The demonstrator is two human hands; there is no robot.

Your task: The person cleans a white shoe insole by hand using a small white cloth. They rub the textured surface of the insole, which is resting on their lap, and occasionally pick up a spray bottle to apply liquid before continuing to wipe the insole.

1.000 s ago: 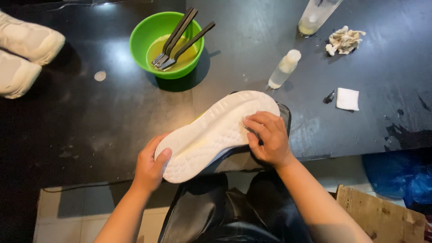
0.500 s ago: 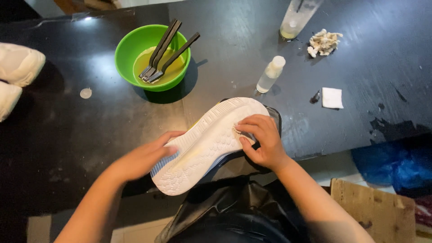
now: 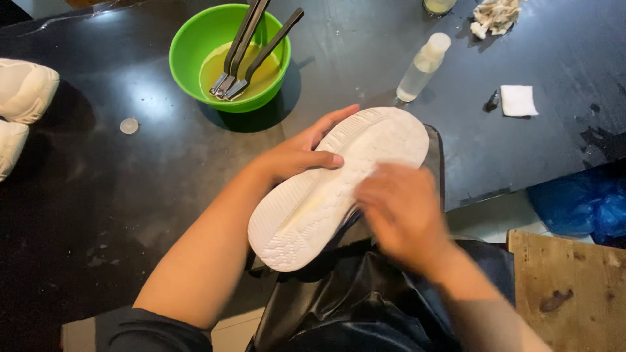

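Between hands: white shoe (image 3: 339,186), sole up; left hand (image 3: 297,155) grasping edge, right hand (image 3: 401,212) blurred, grip unclear.

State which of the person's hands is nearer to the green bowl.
Left. The left hand grips the shoe sole just below the green bowl; the right hand, blurred, is farther away at the sole's lower side.

Matt textured rubber sole (image 3: 339,189) (white); glossy tabletop (image 3: 117,189)

The right hand (image 3: 401,218) is motion-blurred, its grip unclear; it hides part of the shoe's sole (image 3: 339,182).
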